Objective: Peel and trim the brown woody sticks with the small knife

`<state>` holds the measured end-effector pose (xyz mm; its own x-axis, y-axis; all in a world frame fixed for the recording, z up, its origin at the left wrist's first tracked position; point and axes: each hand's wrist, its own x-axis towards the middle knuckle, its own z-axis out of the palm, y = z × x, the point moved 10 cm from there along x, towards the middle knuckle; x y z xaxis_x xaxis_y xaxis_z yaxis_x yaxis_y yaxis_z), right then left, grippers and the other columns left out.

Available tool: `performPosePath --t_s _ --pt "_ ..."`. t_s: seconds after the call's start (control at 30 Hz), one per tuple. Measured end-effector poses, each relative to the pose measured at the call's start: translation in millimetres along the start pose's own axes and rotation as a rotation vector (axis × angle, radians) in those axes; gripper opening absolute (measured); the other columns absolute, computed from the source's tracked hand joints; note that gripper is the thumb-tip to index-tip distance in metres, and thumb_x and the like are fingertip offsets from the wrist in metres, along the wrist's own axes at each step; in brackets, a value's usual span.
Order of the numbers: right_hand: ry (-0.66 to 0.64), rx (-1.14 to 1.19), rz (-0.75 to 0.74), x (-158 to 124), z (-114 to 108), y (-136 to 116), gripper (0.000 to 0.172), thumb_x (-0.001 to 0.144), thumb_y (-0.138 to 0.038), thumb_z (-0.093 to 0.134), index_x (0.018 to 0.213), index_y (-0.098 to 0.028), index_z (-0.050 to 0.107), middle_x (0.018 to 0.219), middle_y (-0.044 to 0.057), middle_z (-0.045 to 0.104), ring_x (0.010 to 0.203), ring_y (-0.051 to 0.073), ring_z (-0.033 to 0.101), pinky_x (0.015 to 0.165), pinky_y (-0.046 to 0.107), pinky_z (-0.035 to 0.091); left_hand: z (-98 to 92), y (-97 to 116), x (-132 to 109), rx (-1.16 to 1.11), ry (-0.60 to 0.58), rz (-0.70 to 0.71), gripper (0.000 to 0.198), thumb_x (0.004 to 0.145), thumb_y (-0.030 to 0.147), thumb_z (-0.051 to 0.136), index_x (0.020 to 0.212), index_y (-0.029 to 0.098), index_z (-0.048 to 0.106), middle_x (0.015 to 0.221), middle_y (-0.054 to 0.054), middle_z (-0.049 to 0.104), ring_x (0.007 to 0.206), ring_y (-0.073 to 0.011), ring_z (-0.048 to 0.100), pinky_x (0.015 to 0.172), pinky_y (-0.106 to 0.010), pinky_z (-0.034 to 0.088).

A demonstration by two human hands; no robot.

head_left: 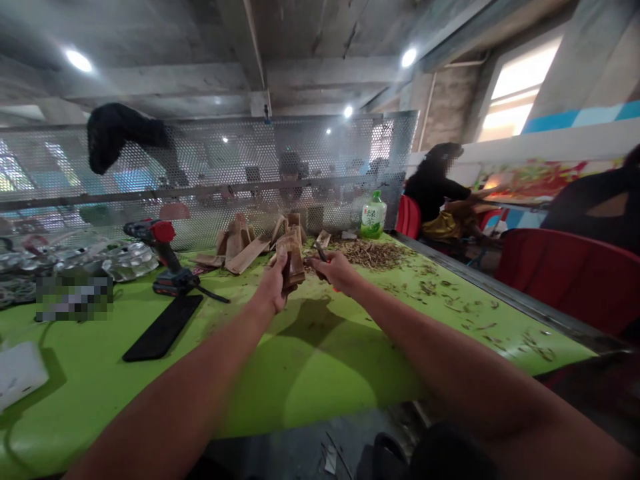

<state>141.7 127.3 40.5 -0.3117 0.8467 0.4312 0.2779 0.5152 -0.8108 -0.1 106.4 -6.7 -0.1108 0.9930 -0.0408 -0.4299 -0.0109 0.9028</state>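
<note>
My left hand (274, 285) is wrapped round a brown piece of wood or bamboo (297, 264), held upright above the green table (260, 373). Just to its right, my right hand (341, 272) is closed on a slim dark-tipped tool (320, 251), perhaps a carving knife; its exact kind is too small to make out. The tool is close to the wood's right side, but I cannot tell whether they touch. Behind my hands, several flat brown wood pieces (247, 255) lean and lie together. Curled shavings (375, 255) are heaped beyond my right hand.
A red-and-black cordless drill (167, 257) stands left, near a long black slab (164, 327). Silvery items (130, 261) lie farther left. A green-labelled bottle (373, 217) stands by the perforated metal screen (215, 160). Red chairs (565, 280) and seated people are at right.
</note>
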Motion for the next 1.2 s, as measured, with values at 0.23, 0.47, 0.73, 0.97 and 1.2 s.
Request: performPosePath --t_s 0.23,0.47,0.73,0.97,1.2 --pt "-0.021 -0.783 -0.106 -7.4 8.5 -21.4 0.02 0.081 -0.024 0.053 0.083 -0.017 0.071 0.078 0.008 0.07 0.067 0.018 0.057 0.061 0.026 0.035 3.2 -1.1 0.0 -0.041 -0.03 -0.035 0.04 0.079 0.058 0.069 0.092 0.021 0.06 0.06 0.005 0.063 0.042 -0.0092 0.055 0.04 -0.019 0.038" --pt "-0.109 -0.967 -0.108 -13.5 22.2 -30.1 0.028 0.089 -0.031 0.048 0.093 -0.019 0.074 0.089 0.011 0.074 0.073 0.021 0.064 0.065 0.028 0.039 13.5 6.9 -5.4 -0.039 -0.055 -0.009 0.036 0.088 0.054 0.061 0.078 0.02 0.052 0.047 0.008 0.05 0.029 -0.0064 0.04 0.029 -0.017 0.025" --pt "-0.042 -0.994 -0.115 -13.1 12.8 -30.9 0.029 0.09 -0.025 0.047 0.095 -0.019 0.074 0.091 0.011 0.075 0.081 0.021 0.067 0.07 0.027 0.042 24.4 3.3 -15.2 -0.009 -0.045 -0.103 0.035 0.094 0.05 0.053 0.076 0.019 0.053 0.046 0.007 0.048 0.03 -0.0059 0.04 0.03 -0.016 0.029" --pt "0.074 -0.958 0.112 5.8 -31.8 -11.2 0.031 0.09 -0.021 0.045 0.095 -0.018 0.075 0.094 0.013 0.075 0.081 0.02 0.068 0.069 0.025 0.042 41.5 -12.5 -31.4 0.037 -0.095 -0.093 0.034 0.093 0.05 0.054 0.08 0.019 0.055 0.05 0.007 0.05 0.032 -0.0059 0.04 0.027 -0.016 0.028" --pt "0.173 -0.784 0.095 8.8 -41.6 0.5 0.026 0.083 -0.022 0.048 0.081 -0.017 0.074 0.079 0.009 0.072 0.067 0.015 0.06 0.061 0.023 0.037 41.5 -20.3 -27.8 0.061 -0.144 -0.084 0.034 0.089 0.053 0.059 0.083 0.02 0.056 0.051 0.007 0.049 0.032 -0.0064 0.04 0.028 -0.016 0.028"
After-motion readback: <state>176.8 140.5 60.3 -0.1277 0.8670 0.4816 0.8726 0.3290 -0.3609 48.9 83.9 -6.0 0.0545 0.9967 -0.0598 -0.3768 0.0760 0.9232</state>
